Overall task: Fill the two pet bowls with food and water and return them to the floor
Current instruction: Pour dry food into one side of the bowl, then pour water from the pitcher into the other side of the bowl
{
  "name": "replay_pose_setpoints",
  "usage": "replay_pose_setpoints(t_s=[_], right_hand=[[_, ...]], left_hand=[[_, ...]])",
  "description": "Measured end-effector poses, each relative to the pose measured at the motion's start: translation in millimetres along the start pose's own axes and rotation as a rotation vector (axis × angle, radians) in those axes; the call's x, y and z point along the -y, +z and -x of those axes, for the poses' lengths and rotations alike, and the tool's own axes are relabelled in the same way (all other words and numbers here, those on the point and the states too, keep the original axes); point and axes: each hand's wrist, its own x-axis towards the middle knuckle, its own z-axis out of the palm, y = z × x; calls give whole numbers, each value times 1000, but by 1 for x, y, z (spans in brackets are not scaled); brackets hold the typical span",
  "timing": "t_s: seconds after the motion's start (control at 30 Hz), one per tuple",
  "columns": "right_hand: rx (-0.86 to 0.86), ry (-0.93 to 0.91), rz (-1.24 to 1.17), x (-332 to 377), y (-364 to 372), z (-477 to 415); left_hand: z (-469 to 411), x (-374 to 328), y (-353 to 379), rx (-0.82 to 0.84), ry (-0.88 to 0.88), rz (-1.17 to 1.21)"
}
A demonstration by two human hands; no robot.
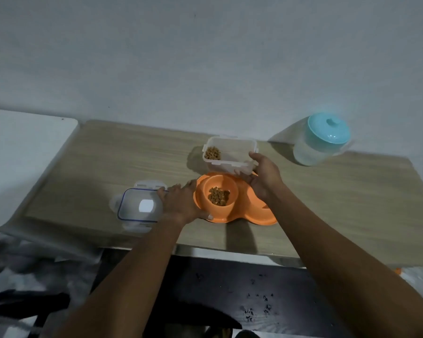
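Note:
An orange double pet bowl [259, 218] sits on the wooden table. Its left cup holds brown kibble [219, 196]; its right cup is mostly hidden behind my right arm. Just behind it a clear plastic food container [230, 152] holds a little kibble, and my right hand [264, 176] grips its near right corner. My left hand [181, 203] lies flat between the orange bowl's left rim and the container's clear blue-edged lid [139, 208], fingertips on the lid. A jug with a teal lid [321, 140] stands at the back right.
The wooden table [108, 162] stands against a pale wall. A white surface [22, 154] adjoins it on the left. Below the table's front edge the floor is dark, with small dark specks [259, 303] at right and blurred cloth [22, 276] at left.

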Motion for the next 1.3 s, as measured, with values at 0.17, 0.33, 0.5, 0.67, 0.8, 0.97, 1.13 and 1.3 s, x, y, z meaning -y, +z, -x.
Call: replay_pose_setpoints(t_s=[0.17,0.33,0.5,0.67,0.8,0.97,1.13,1.3], right_hand=[[25,21,51,-12,38,-58],[44,72,71,-18,56,-97],[-81,-73,247,-28,50,-106],[-220,-322,602,-19,19,-78],[-254,-537,858,-12,-31,-35],[-335,-537,1178,-14,-88,-5],[-262,-371,1100,-8,-129,0],[-349,-493,935,38,-144,-15]], left_hand=[[-2,-3,-3,9,-15,-51],[-5,-5,-4,18,-19,-42],[-4,-6,-7,32,-35,-22],[-5,-5,-4,39,-41,-12],[-8,-3,-1,60,-40,-27],[-6,-29,2,68,-1,46],[-12,-73,9,11,-3,133],[-26,-97,21,46,-16,184]])
